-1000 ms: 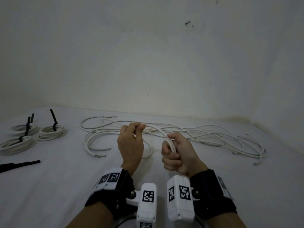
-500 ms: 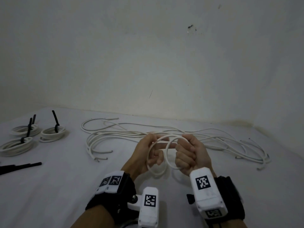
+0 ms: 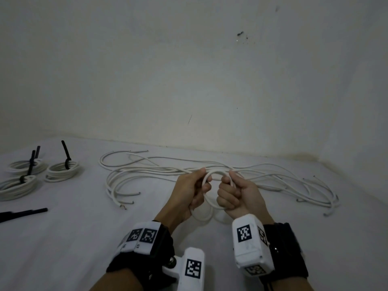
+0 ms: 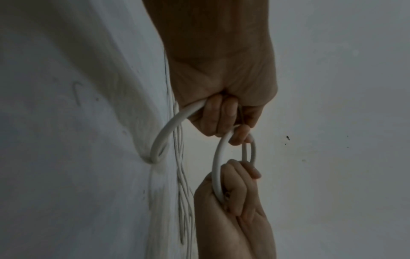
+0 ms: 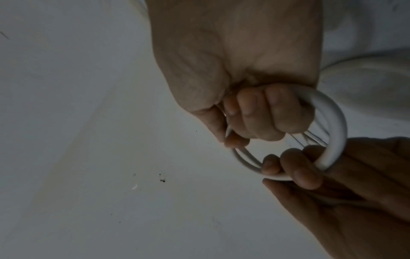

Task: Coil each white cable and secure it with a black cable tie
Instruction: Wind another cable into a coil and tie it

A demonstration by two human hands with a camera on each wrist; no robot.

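Both hands hold one small coil of white cable (image 3: pixel 212 203) just above the white surface, in front of me. My left hand (image 3: pixel 194 191) grips the coil's left side, fingers curled round it (image 4: pixel 216 163). My right hand (image 3: pixel 232 192) grips the right side in a fist, and the loops (image 5: pixel 335 140) arc out past its fingers. A lower loop of the cable hangs under my left hand and touches the surface. Behind my hands lies a spread of loose white cables (image 3: pixel 157 173). Three tied coils (image 3: pixel 62 170) with black ties sit far left.
Spare black cable ties (image 3: pixel 23 213) lie at the left edge. Loose cable ends trail to the right (image 3: pixel 327 204). A pale wall (image 3: pixel 189 80) rises close behind the surface, with a corner at the right.
The hands came together from apart: a second ago the left pinched the cable and the right fisted it; now both grip a formed coil, slightly tighter and farther forward.
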